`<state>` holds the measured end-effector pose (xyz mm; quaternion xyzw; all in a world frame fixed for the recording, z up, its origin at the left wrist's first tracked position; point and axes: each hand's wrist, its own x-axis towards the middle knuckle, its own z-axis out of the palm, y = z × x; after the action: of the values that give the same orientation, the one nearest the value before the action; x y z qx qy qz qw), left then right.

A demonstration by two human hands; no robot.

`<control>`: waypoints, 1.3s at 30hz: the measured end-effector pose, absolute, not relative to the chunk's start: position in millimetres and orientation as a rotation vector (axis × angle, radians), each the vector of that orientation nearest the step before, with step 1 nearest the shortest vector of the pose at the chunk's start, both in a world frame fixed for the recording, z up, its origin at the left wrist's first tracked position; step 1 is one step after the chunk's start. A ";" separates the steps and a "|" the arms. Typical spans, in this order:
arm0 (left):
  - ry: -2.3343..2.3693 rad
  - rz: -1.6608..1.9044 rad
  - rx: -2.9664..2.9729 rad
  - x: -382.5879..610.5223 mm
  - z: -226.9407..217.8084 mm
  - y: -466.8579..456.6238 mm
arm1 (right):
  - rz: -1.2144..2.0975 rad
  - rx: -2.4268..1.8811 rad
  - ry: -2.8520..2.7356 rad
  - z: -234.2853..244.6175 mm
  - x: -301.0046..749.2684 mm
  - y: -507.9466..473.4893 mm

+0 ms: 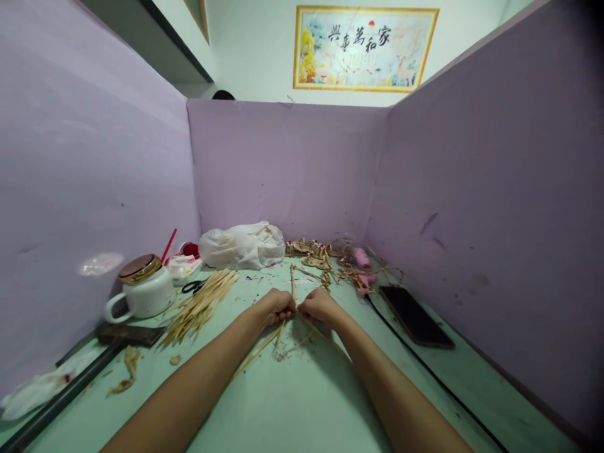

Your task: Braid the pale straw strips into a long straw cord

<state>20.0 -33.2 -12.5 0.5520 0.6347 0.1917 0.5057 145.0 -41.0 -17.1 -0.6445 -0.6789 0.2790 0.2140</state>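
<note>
My left hand [277, 306] and my right hand [317, 304] meet over the middle of the table, fingers closed in a pinch. Between them they hold a thin straw braid [293, 282], whose narrow length runs away from me and bends to the right at its far end. Loose straw strands [259, 353] trail from under my left hand toward me, and others pass beneath my right hand. The fingertips hide where the strands cross. To the left lies a bundle of flat pale straw strips [201, 305].
At left are a lidded white mug [148, 294], a hammer [129, 335], scissors [193, 286] and a white plastic bag [243, 245]. Tangled braids [325, 258] and pink thread spools [362, 258] lie at the back. A phone [416, 316] and black cable [425, 371] lie right. Purple panels [287, 163] enclose the table.
</note>
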 end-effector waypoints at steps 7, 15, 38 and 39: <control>1.472 0.480 1.118 18.0 -7.3 -34.0 | 0.676 -1.725 -2.006 -13.6 139.3 -50.2; 1.392 0.421 1.110 5.5 -12.8 -23.4 | 0.999 -1.623 -1.896 -12.7 142.2 -45.7; 1.618 0.143 1.628 -0.5 15.3 -38.2 | 1.190 -1.621 -1.527 -26.7 131.9 -45.2; 1.653 0.113 1.632 -0.2 18.4 -38.5 | 1.203 -1.614 -1.527 -27.5 131.7 -45.0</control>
<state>-0.2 -38.5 18.4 0.6441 0.6525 0.0445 0.3967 131.7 -45.0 -27.5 -0.6090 -0.5760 0.4538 0.3025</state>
